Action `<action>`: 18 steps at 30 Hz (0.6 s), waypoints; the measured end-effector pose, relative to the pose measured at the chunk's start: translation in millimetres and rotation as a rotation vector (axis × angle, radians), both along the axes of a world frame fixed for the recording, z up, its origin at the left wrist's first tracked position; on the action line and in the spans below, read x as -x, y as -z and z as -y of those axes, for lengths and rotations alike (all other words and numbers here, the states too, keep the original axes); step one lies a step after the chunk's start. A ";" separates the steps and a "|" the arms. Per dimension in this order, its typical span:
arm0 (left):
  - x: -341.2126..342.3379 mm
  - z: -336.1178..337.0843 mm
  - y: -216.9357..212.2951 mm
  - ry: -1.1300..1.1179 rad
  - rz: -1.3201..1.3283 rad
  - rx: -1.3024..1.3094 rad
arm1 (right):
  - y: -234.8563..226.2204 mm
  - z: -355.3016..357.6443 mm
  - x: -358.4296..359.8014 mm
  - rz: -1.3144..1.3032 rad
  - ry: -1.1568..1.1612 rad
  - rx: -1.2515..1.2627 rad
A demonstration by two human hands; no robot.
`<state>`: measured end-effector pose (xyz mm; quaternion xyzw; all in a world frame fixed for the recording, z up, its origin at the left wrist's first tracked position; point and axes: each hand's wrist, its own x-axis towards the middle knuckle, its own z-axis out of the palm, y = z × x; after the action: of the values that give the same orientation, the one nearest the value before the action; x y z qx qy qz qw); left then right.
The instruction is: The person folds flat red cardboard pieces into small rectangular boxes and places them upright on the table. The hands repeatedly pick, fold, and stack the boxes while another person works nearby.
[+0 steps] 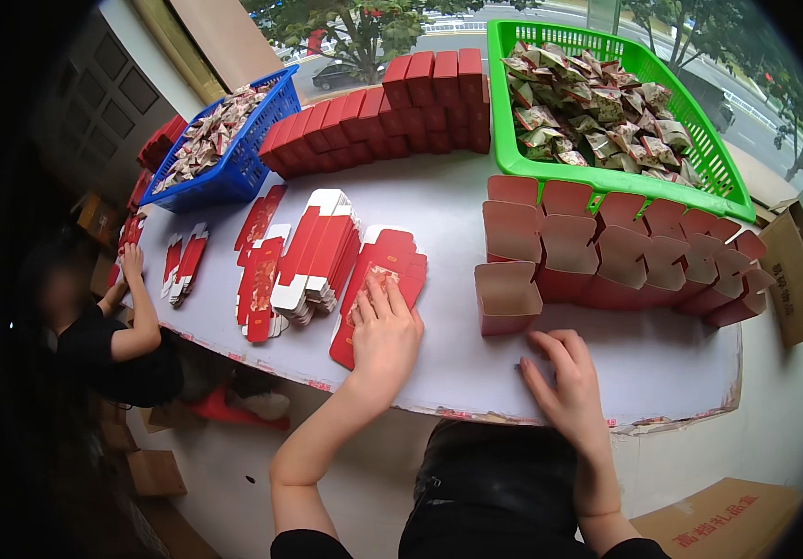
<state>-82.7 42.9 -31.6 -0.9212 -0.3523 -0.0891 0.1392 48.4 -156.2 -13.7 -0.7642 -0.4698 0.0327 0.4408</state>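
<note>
Ahead of you, a window looks onto a street with trees, and the white table (448, 200) in front of it bears a blue basket (224, 166) and a green basket (506, 140), both full of small wrapped packets, with a row of red boxes (439, 102) between them. You seem to be at the point of taking up a flat red carton (397, 256), which lies on the table to the right of a stack of folded cartons (319, 256). Lifting it would call for your fingertips to get under an edge. Your left hand (387, 326) lies palm down over its printed face, the fingers slightly spread and pressing rather than gripping. Your right hand (564, 377) holds nothing: its fingers are loosely bent, the thumb well apart from them. They sit just beside the nearest open-topped box (510, 307); whether they touch it, you cannot tell.
</note>
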 end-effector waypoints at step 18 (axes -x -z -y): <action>69.1 74.8 -41.8 0.120 0.946 -0.092 | 1.2 26.4 14.9 -0.175 -0.103 -0.240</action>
<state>-151.8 -31.9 10.2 -0.7911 -0.3188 -0.5220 -0.0014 33.6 -182.6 -14.9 -0.6752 -0.4685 0.0655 0.5660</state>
